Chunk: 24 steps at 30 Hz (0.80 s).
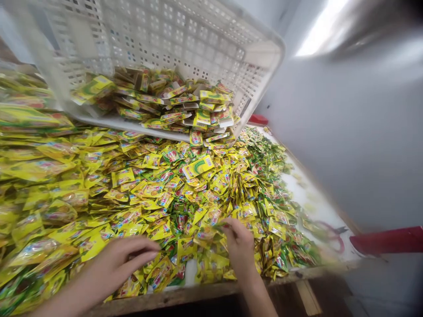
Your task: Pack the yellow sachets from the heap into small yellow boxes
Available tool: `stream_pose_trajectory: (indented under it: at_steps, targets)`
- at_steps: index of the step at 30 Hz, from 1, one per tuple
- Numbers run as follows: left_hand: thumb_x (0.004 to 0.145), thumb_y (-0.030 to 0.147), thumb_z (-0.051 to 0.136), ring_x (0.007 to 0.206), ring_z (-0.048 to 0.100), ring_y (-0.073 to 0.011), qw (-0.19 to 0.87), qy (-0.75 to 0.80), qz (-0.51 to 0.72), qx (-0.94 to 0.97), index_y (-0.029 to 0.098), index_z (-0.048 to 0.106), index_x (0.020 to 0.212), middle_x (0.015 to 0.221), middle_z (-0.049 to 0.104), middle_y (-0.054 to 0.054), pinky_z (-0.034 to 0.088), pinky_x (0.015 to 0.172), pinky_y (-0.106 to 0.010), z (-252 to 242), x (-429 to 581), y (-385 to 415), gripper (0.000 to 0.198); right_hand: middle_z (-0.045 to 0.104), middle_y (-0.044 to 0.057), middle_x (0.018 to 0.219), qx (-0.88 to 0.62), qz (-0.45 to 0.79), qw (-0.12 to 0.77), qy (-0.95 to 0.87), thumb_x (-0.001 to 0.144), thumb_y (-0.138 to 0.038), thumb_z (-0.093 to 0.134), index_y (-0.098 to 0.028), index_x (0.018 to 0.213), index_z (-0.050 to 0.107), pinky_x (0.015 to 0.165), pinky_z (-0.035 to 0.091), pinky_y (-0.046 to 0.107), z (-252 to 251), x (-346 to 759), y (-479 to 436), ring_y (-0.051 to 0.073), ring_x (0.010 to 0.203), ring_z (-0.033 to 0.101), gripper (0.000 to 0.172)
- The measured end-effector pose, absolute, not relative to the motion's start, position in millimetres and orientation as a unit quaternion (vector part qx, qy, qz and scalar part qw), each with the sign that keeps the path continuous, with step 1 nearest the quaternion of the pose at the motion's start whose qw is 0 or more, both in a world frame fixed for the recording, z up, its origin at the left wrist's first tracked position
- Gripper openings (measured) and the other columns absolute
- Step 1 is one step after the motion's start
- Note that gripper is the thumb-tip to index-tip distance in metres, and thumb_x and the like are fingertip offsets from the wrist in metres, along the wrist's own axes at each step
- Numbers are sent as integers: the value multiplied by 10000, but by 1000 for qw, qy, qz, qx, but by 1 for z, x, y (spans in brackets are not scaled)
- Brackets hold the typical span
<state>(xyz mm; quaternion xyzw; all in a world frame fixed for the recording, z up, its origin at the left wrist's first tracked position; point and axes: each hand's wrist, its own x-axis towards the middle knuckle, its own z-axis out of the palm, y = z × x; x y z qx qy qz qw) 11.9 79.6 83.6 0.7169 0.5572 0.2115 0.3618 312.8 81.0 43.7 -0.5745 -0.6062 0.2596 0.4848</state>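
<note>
Two bare hands: both low over the near part of the sachet heap (122, 215), left hand (124, 255) and right hand (243, 246) apart, with loose sachets between.
Right grip: seemingly pinching the edge of one yellow-green sachet (206, 234) between thumb and forefinger; best done lightly, by the flat rim, to avoid creasing the shiny wrapper.
Sachet: just left of the right fingertips, low over the heap, close among others of similar look; worth drawing up singly, with a glance underneath for a second one clinging.
Left grip: nothing visibly held, thumb and fingers slightly parted, just above the heap; well placed for parting or steadying neighbouring sachets.
Sachet heap: loose and overlapping, yellow mixed with green, spread over the white surface (315, 202); probably slippery, so better picked from above than pressed down.
Small box (199, 167): lying on the heap, beyond the right hand; best not knocked by a raised hand.
White crate (261, 55): tipped, mouth toward the near side, many boxes (180, 100) inside and some at the lip; calls for care against nudges.
Wooden edge (165, 301): just below the nearest sachets; slow wrists here, to avoid sweeping any over.
Pink ring (340, 241): blurred, kind unclear, beside a red bar (386, 241); best given room.
</note>
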Motion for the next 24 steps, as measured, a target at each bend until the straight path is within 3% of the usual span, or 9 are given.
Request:
stream_pose_trajectory:
  at_steps: [4,8,11,15,20,22,24]
  targets:
    - [771,221,629,737,639,-206,389,532,165,734,213,738,778,761,727,-31,426,694,-267,56,102,137,109,672,8,814,-578,361,466,-564,759,-142,692,-215,881,706,671,468,256,26,297,73,184,762,626,143]
    - [664,42,549,683,564,-198,385,572,194,698,183,638,658,649,619,-19,357,657,-275,19,144,137,167,684,-5,795,-623,370,455,-518,680,-112,723,-191,842,657,667,458,248,3,287,84,183,752,622,193]
    - [776,148,514,663,537,-182,426,574,239,657,196,584,692,654,571,7,370,636,-268,13,134,121,120,679,-3,785,-609,405,456,-507,702,-160,715,-188,828,641,577,441,224,-4,285,88,168,690,603,149]
    - [877,385,465,676,573,-174,503,570,292,580,203,546,757,695,569,14,444,614,-258,16,122,106,233,650,-4,755,-587,452,473,-477,733,-191,685,-183,848,617,531,427,215,-1,283,86,161,650,579,134]
    - [714,414,669,628,632,-191,577,574,288,504,165,620,863,722,679,-22,453,504,-247,9,135,112,294,640,-3,744,-595,425,460,-504,758,-173,648,-177,800,605,626,451,234,-1,283,85,167,698,588,60]
    - [676,363,697,564,603,-182,578,579,286,498,153,645,774,634,658,-10,431,484,-246,9,140,114,238,641,4,760,-596,409,463,-514,775,-198,643,-187,813,605,652,468,247,-4,283,83,178,718,597,55]
    - [685,334,694,585,602,-182,560,590,297,500,157,649,700,610,647,-5,450,537,-253,14,139,112,183,660,37,845,-604,377,491,-502,769,-245,667,-197,916,623,705,496,278,-7,281,78,207,786,617,161]
